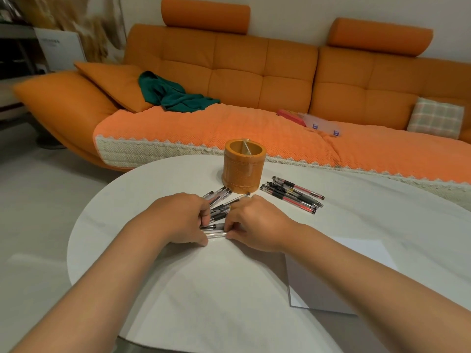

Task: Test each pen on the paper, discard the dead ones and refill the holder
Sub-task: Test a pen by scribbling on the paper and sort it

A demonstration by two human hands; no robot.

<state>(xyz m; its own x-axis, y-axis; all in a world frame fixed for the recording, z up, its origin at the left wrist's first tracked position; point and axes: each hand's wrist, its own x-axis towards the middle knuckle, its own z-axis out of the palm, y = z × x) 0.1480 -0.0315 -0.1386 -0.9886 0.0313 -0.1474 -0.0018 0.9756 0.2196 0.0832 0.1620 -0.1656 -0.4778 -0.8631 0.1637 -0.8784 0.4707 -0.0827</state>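
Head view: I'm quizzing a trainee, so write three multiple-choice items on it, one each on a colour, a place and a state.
1. The holder is: A orange; B blue; C black.
2. The paper lies: A under the holder; B on the table, at the person's right; C on the floor.
3. The left hand and right hand: A lie flat, empty; B lift the holder; C grip a bunch of pens.
Answers: 1A, its wall is orange; 2B, the sheet shows on the tabletop there; 3C, fingers curl round the pens.
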